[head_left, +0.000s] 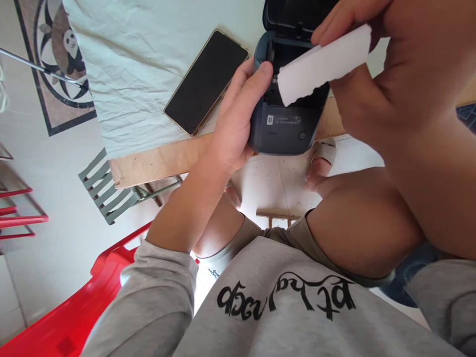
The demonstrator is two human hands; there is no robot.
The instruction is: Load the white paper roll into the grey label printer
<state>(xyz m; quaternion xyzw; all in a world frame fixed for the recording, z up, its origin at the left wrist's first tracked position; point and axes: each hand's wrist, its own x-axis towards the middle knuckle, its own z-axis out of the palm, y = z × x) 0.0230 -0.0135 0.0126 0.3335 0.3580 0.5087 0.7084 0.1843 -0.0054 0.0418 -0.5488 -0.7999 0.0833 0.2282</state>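
A small dark label printer (284, 134) with its lid (293, 17) raised is gripped along its left side by my left hand (241, 109), thumb on the rim. Its inner bay shows dark, partly covered by paper. My right hand (394, 79) is closed on a white paper strip (323, 64) with a ragged edge. The strip slants across the open bay. Whether it touches the printer inside, I cannot tell. A power button and a small sticker show on the printer's front.
A smartphone (206, 82) with a dark screen lies on the pale green cloth (130, 64), left of the printer. The wooden table edge (167, 156) runs below. A green slatted chair (107, 186) and a red plastic object (74, 302) stand at the left.
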